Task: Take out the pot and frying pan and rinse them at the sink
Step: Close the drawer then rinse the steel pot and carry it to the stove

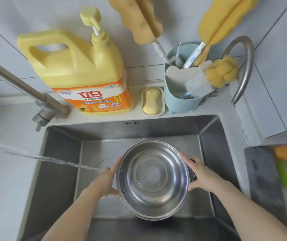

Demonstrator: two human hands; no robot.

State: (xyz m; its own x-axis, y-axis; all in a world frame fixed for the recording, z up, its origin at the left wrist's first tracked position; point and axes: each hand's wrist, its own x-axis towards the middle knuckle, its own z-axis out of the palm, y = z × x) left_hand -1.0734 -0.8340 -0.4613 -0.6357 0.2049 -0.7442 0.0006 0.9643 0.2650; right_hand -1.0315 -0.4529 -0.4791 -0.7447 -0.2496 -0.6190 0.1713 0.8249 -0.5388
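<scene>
**Pot held over the sink, water running**

I have the pot in both hands, held above the middle of the sink, its mouth tipped up toward the camera. Inside is bare steel with ring marks on the bottom.

My left hand is pressed flat against the pot's left side, fingers stretched along the rim. My right hand is closed around the dark handle on the right side.

A stream of water slants in from the left and lands at my left hand, just beside the pot's wall. The tap reaches in from the upper left.

On the ledge behind the sink: a yellow soap jug, a bar of soap in its dish, a blue holder stuffed with brushes and sponges.
</scene>
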